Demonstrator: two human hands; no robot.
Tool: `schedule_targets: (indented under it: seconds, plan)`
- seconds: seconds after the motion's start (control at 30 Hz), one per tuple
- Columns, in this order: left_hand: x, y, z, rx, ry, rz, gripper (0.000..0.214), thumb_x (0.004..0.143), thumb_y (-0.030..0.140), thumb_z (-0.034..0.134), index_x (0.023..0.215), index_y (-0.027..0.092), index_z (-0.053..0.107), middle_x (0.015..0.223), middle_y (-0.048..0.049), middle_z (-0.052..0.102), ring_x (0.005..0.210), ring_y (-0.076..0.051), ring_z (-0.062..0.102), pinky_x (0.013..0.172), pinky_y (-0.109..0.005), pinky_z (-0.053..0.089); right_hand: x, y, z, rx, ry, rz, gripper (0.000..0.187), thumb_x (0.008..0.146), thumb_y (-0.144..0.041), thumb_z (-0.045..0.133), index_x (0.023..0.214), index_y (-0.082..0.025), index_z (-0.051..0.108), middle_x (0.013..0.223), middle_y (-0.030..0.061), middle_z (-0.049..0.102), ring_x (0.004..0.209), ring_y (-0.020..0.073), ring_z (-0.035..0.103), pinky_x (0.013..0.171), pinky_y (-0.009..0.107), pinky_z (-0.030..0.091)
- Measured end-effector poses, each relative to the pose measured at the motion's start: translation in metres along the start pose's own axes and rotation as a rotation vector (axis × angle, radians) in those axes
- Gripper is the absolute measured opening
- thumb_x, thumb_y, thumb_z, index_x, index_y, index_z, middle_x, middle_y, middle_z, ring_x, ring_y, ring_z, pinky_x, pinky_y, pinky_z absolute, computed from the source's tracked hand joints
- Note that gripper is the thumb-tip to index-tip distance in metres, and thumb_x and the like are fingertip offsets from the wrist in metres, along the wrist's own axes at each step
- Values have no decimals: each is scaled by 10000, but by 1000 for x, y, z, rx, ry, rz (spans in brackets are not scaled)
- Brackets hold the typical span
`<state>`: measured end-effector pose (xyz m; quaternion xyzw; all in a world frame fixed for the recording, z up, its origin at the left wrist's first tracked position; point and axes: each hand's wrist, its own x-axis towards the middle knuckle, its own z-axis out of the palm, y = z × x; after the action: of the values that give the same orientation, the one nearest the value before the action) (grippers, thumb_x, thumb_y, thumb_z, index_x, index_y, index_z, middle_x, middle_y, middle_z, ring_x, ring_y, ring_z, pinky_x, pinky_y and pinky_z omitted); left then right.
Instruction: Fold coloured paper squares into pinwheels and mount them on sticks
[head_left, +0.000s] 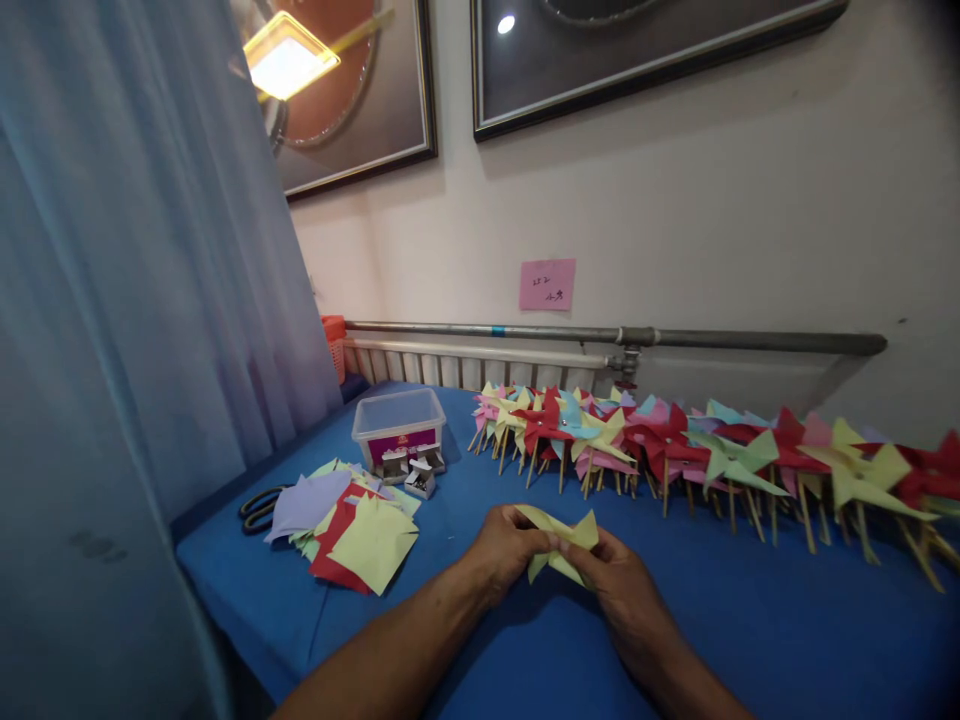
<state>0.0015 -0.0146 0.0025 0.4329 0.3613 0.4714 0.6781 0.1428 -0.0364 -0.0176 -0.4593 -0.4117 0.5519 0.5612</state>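
Above the blue cloth, a yellow paper pinwheel (547, 522) is pinched between my two hands, its corners folded in toward the middle. My left hand (504, 550) grips its left side, thumb pressed at the centre. On the other side my right hand (615, 572) is closed on the paper, and its thumb meets the left one there. Whether a pin sits under the thumbs is hidden. To the left lies a pile of cut paper squares (375, 545) in yellow, red, lilac and green. Small open boxes (421, 478), one holding dark small pieces, stand behind the pile.
Rows of finished pinwheels (739, 455) on wooden sticks fill the back right. A clear plastic tub (399, 412) stands behind the small boxes. Black-handled scissors (260, 510) lie partly under the paper. A blue curtain (150, 300) hangs at the left, and metal pipes (480, 330) run along the wall.
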Motion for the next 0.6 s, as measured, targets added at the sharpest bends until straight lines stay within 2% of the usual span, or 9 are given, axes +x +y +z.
schedule_targets:
  seconds: [0.17, 0.3, 0.43, 0.53, 0.6]
  plan:
    - [3, -4, -4, 11, -28, 11, 333, 528, 346, 863, 724, 106, 742, 665, -41, 692, 579, -128, 570, 629, -262, 446, 1, 2, -1, 15, 22, 22, 444, 548, -439, 919, 878, -183, 768, 798, 69, 796, 752, 293, 737, 730, 379, 555]
    - [4, -6, -9, 65, -50, 9, 410, 566, 447, 862, 746, 102, 733, 623, -23, 648, 540, -105, 514, 578, -247, 383, 2, 4, 0, 10, 43, 3, 452, 539, -449, 920, 870, -180, 771, 796, 73, 799, 731, 293, 737, 742, 397, 565]
    - [6, -7, -11, 79, -52, 23, 509, 578, 590, 857, 672, 131, 657, 556, 12, 563, 502, -90, 453, 529, -241, 321, 3, 3, -1, 11, 41, 4, 458, 552, -454, 914, 889, -181, 767, 788, 74, 800, 709, 291, 736, 739, 403, 567]
    - [9, -10, -13, 68, -40, 41, 605, 596, 720, 795, 600, 166, 553, 510, 35, 477, 467, -83, 403, 509, -248, 297, 4, 5, -3, 23, 25, 12, 475, 554, -449, 915, 914, -177, 766, 791, 74, 799, 741, 294, 743, 747, 391, 567]
    - [11, -10, -16, 87, 16, 59, 644, 621, 793, 720, 633, 169, 562, 530, 16, 510, 458, -101, 436, 509, -261, 316, 6, 9, -5, 17, 19, 10, 487, 562, -447, 913, 937, -174, 764, 804, 72, 801, 776, 293, 746, 749, 374, 562]
